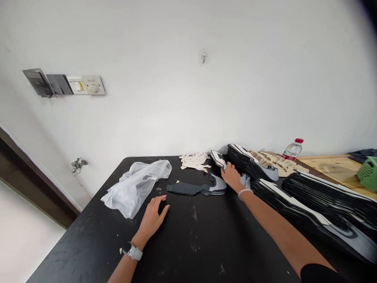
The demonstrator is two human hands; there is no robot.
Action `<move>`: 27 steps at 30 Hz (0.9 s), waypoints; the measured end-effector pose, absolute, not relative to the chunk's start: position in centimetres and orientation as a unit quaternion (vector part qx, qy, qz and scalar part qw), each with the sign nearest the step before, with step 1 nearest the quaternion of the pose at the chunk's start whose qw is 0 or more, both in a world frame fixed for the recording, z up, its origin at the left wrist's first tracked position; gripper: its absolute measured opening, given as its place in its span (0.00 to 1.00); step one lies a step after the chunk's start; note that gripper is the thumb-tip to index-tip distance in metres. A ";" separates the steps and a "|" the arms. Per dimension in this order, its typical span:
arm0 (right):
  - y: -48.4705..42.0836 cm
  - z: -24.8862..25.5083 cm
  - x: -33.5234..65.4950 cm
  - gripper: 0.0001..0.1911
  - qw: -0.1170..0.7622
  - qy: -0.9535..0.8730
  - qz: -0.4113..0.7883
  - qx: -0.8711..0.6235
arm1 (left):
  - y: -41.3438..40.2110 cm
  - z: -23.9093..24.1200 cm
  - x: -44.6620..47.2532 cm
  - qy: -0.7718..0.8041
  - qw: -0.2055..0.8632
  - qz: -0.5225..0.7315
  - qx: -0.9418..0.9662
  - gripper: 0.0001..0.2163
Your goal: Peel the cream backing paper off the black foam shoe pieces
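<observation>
My left hand [152,217] rests over the black table, fingers apart and holding nothing, with a pale watch on the wrist. Just beyond it lies a small pile of dark grey curved fabric pieces [188,189], with a wide hooked end to the right. My right hand [231,176] reaches across to a small stack of black-and-white cut pieces [218,159] near the wall. Its fingers close around the near end of that stack, and the hand hides part of it. Grey fabric [245,180] shows beside the right wrist.
A crumpled white plastic bag [137,188] lies on the table's left. Cream strips [194,160] sit at the back. Thick stacks of cut pieces [306,204] fill the right side. Further back are a bottle [293,150] and a green basket [368,174]. The wall borders the far edge.
</observation>
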State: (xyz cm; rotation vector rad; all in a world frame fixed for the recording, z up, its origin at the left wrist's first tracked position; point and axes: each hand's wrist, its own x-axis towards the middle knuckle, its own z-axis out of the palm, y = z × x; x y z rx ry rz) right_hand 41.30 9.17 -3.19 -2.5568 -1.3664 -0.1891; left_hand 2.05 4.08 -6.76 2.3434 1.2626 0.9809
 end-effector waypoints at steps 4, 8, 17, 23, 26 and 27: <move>9.5 -3.1 41.4 0.19 0.118 -0.460 -0.062 -0.878 | 4.1 -6.7 2.1 0.441 0.151 0.339 0.818 0.13; 10.8 -2.6 41.7 0.18 0.115 -0.437 -0.035 -0.891 | 4.0 -6.7 2.1 0.440 0.147 0.335 0.820 0.13; 10.9 -1.5 42.2 0.17 0.135 -0.505 -0.055 -0.851 | 3.9 -6.5 2.0 0.448 0.149 0.330 0.818 0.13; 11.0 -1.1 43.1 0.17 0.146 -0.500 -0.077 -0.850 | 3.8 -6.3 2.1 0.452 0.157 0.321 0.817 0.14; 11.0 -0.8 43.0 0.17 0.150 -0.497 -0.107 -0.848 | 3.6 -6.1 2.1 0.454 0.159 0.319 0.817 0.14; 10.9 -0.7 42.9 0.17 0.149 -0.497 -0.113 -0.847 | 3.6 -6.1 2.1 0.453 0.160 0.318 0.817 0.14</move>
